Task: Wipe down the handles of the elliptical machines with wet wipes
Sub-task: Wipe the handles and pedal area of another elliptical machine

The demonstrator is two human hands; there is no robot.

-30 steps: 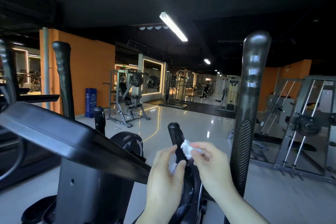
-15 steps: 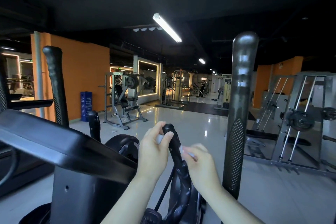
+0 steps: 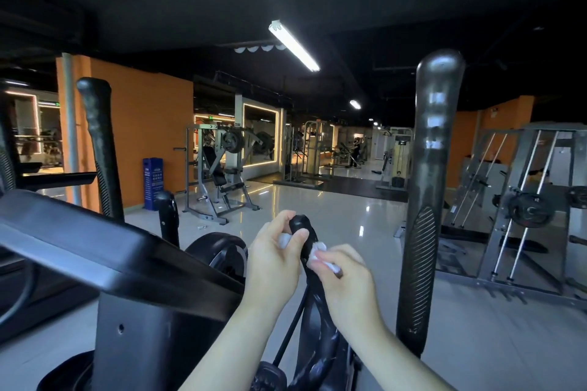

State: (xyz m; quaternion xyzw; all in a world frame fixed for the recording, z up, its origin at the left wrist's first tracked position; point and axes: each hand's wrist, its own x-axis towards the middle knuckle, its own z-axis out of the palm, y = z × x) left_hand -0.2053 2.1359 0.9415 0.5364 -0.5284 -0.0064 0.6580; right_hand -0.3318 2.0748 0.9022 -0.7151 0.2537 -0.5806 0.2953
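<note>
Both hands gripped: I had my left hand (image 3: 275, 259) curled around the short inner handle (image 3: 306, 240) near its top end to steady it, while my right hand (image 3: 341, 279) pinched the wet wipe (image 3: 318, 252) against its right side for rubbing.

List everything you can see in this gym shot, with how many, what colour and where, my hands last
short handle: 1, black, centre, between both hands
wet wipe: white, bunched on the short handle; another white bit shows under the left thumb
tall handles: 2, black, right and left of centre
console: 1, black, lower left
blue bin: 1, by the orange wall
weight racks: grey, far right and mid-left
ceiling light: white tube, overhead
left hand: grips the short handle's top
right hand: pinches the wet wipe against the handle
</note>
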